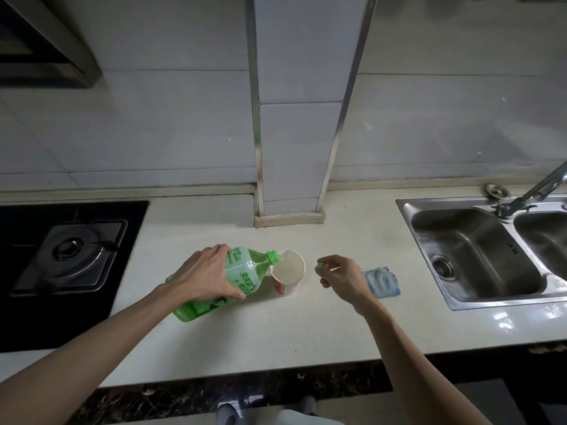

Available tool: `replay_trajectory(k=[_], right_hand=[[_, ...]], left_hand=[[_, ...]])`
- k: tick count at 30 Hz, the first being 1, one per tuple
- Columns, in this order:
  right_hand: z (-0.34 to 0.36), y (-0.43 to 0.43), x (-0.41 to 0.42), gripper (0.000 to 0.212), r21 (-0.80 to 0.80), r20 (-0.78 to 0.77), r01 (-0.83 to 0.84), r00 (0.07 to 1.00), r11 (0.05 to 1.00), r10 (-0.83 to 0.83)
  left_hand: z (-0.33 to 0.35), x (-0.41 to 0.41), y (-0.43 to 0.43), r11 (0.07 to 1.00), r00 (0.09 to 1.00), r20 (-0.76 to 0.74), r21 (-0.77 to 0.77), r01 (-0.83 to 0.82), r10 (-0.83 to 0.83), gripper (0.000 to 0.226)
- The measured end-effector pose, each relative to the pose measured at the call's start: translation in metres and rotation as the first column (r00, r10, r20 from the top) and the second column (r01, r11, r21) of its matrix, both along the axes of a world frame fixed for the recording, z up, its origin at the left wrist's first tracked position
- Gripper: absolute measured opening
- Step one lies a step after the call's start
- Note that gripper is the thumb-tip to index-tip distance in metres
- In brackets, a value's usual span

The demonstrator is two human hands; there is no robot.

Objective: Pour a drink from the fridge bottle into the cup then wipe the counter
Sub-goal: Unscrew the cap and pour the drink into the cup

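Note:
My left hand (207,276) grips a green plastic bottle (242,271) around its middle and holds it tipped far over to the right. Its uncapped green neck rests over the rim of a paper cup (287,276), which stands upright on the pale counter (276,332). Pale liquid fills part of the cup. My right hand (340,276) hovers just right of the cup and pinches the small green bottle cap (321,265) between thumb and fingertips. A folded blue cloth (382,281) lies on the counter right behind that hand.
A black gas hob (67,256) takes up the counter's left side. A steel double sink (478,256) with a tap (540,187) sits at the right. A tiled pillar (291,179) juts out from the back wall behind the cup.

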State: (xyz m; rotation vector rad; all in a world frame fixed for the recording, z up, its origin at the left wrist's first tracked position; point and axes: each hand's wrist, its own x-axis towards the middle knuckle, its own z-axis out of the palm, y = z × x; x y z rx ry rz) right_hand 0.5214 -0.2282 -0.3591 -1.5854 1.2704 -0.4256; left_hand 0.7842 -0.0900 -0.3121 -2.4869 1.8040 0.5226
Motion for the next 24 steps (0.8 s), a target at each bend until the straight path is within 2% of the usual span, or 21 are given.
replay_trajectory(k=[8,14,17,24], right_hand=[[0.001,-0.004,0.004,0.021,0.009,0.011,-0.004,1.0,1.0,0.004],[0.014,-0.006,0.011,0.023,-0.014,0.067,0.008,0.998,1.0,-0.007],[0.033,-0.008,0.019,0.023,-0.074,0.129,0.002,0.992,0.997,0.008],[0.107,-0.004,0.048,0.029,-0.207,0.307,-0.165,0.925,0.964,0.224]], left_hand=[[0.001,0.003,-0.001,1.0,0.999,-0.036,-0.021,-0.02,0.02,0.098],[0.004,0.0,0.0,0.976,0.972,-0.203,-0.16,-0.148,0.114,0.098],[0.006,0.002,0.0,0.952,0.948,-0.292,-0.232,-0.199,0.127,0.099],[0.021,0.006,-0.002,0.896,0.887,-0.453,-0.351,-0.271,0.091,0.091]])
